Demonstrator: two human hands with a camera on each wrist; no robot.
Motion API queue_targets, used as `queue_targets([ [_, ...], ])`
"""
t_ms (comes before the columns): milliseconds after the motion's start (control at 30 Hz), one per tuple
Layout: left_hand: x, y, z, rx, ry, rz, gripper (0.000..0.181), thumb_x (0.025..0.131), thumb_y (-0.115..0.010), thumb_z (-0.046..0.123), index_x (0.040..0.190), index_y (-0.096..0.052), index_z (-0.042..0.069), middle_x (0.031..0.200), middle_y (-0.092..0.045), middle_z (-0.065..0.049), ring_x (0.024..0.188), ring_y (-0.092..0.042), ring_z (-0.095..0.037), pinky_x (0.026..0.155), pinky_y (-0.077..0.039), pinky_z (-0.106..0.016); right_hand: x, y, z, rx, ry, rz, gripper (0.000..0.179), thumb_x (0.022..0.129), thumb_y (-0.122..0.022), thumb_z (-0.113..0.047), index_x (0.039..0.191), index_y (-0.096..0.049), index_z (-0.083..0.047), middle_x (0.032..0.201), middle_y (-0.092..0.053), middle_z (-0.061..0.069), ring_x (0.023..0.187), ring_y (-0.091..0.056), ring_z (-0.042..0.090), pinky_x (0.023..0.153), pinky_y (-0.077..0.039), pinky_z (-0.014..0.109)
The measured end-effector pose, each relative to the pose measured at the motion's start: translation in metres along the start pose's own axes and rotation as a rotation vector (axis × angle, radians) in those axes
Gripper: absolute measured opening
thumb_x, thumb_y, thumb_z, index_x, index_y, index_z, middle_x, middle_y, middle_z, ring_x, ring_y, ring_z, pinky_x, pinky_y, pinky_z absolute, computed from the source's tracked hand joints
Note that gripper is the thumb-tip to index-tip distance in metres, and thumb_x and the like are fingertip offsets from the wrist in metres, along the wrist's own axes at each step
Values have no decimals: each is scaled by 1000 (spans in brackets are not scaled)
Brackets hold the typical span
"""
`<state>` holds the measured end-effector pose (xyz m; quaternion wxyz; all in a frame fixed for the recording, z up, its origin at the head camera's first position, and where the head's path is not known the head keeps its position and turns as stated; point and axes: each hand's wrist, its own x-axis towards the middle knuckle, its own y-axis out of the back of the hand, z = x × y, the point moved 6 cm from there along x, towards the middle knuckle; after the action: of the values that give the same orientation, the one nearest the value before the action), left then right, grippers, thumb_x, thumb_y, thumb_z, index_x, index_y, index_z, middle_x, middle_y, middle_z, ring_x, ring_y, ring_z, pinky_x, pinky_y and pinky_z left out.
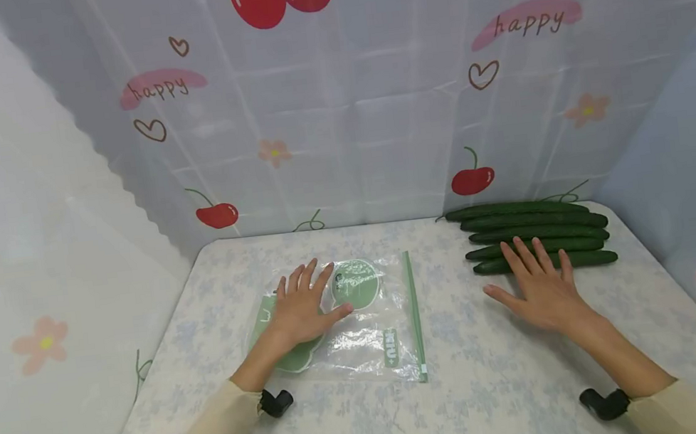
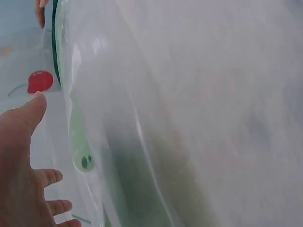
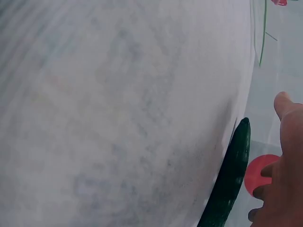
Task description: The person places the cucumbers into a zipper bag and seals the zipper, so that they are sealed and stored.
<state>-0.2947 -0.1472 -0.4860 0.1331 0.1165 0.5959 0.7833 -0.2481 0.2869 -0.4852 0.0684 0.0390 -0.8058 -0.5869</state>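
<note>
A clear zip bag [image 1: 363, 348] with green printed shapes lies flat on the table, its green slider strip [image 1: 415, 317] along the right side. Over the bag's left half my left hand [image 1: 299, 313] is spread, fingers straight and holding nothing; the left wrist view shows its thumb and fingers [image 2: 59, 206] apart from the bag. Several dark green cucumbers [image 1: 536, 231] lie side by side at the back right. My right hand [image 1: 542, 291] is spread just in front of the nearest cucumber [image 3: 229, 179], its fingertips overlapping it in the head view, with nothing gripped.
The table [image 1: 472, 403] has a pale blue floral cover. White curtains [image 1: 338, 132] printed with cherries, hearts and flowers hang behind it and on both sides. A black wrist camera [image 1: 277, 402] sits on the left wrist, another black camera [image 1: 604, 404] on the right.
</note>
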Motion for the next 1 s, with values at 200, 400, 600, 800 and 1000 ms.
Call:
queue_targets([
  [200,-1,0,27,-24,-31,-22,96,95,-61,76,172,-29,28,179,-27,-10,164,-27,-40,130,-23,-69,3,-3,-9,68,40,-22,102,104,-56,-68,175,-9,-12,181,-10,22,168,2,51,125,5,80],
  [400,2,-4,48,-63,-46,-41,91,97,-63,72,171,-29,31,172,-36,-9,158,-34,-40,125,-32,-68,4,-7,-27,125,149,-12,96,103,-66,-56,173,-20,-8,177,-24,24,168,-3,49,125,-5,79],
  [600,5,-13,62,-119,-73,-77,88,98,-66,69,170,-33,31,161,-44,-8,150,-41,-37,122,-36,-66,5,-11,-42,148,219,26,85,101,-74,-47,167,-37,-9,168,-42,20,163,-17,50,121,-14,78],
  [800,8,-15,77,-162,-122,-64,75,101,-68,58,165,-44,25,158,-49,-8,146,-44,-33,118,-39,-63,9,-16,-52,167,209,-17,70,102,-72,-47,157,-52,-10,165,-48,21,158,-26,48,117,-21,75],
  [1000,13,-21,87,-138,-145,-59,66,102,-67,55,158,-53,22,154,-54,-9,142,-47,-33,114,-43,-61,14,-22,-63,160,211,-24,60,102,-72,-47,148,-63,-10,160,-53,22,153,-33,47,112,-28,71],
])
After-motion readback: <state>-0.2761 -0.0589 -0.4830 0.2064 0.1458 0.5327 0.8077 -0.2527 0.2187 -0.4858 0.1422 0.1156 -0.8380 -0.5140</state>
